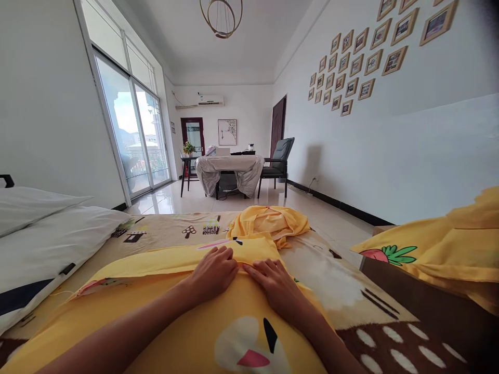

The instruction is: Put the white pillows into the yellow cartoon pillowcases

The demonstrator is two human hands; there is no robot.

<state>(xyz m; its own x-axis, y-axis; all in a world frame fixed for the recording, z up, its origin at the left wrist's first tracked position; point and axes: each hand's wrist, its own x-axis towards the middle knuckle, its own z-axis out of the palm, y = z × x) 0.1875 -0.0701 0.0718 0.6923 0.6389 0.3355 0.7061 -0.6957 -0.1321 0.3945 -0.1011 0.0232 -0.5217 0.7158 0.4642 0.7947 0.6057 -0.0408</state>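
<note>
A yellow printed cloth (163, 322) is spread in front of me, with a white, black and pink print near the bottom. Its far part is folded over, making a raised edge across the middle. My left hand (216, 270) is closed on this edge, fingers curled down. Close beside it on the right, my right hand (273, 280) pinches the same edge, thumb and fingertips against the cloth. Beyond my hands lies a bunched yellow cloth (273, 221). Beneath everything is a beige and brown patterned blanket (163, 228).
White pillows (66, 228) lie at the left. Another yellow cloth (448, 249) with a radish print hangs over a box at the right. Farther off stand a covered table (230, 163), a dark armchair (279, 156) and a plant stand (188, 159). Glass sliding doors (132, 119) are at left.
</note>
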